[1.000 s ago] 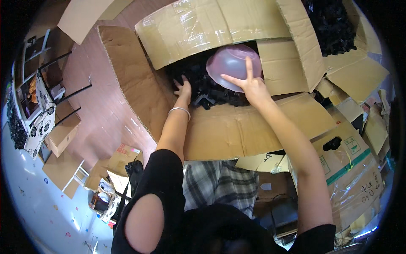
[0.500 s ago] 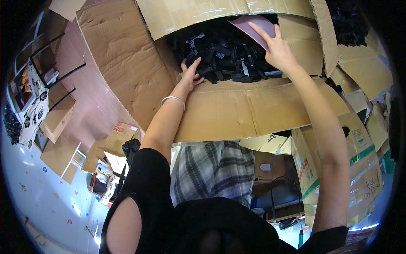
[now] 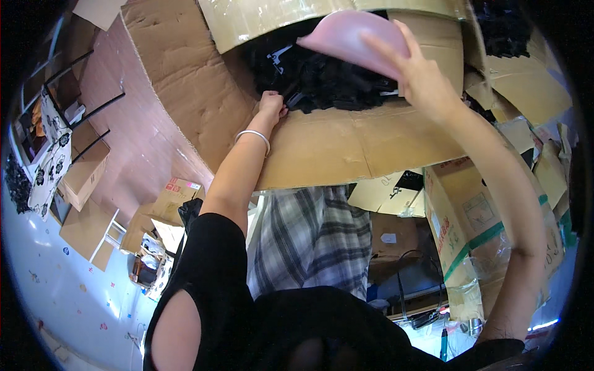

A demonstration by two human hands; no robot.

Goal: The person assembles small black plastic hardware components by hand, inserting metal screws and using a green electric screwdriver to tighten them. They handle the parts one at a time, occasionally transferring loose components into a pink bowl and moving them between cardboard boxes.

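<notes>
A pink plastic bowl (image 3: 334,38) is tilted over the large open cardboard box (image 3: 346,145), with my right hand (image 3: 427,80) gripping its rim. The fingers spread along the bowl's surface. Below it, many small black plastic parts (image 3: 334,86) fill the box, one lighter grey bracket (image 3: 278,59) among them. My left hand (image 3: 271,105) is at the box's near left inner corner, fingers curled beside the black parts. What those fingers hold, if anything, is hidden. The bowl's inside cannot be made out clearly.
The box's broad left flap (image 3: 179,80) and front flap stand out around its opening. More black parts (image 3: 504,31) lie at the far right. A taped carton (image 3: 458,216) stands at the lower right, a smaller carton (image 3: 173,201) on the left, near a metal-framed rack (image 3: 86,55).
My right hand has lifted the bowl out of the parts and moved it toward me, tilting it. My left hand's spread fingers have curled closed near the box's corner.
</notes>
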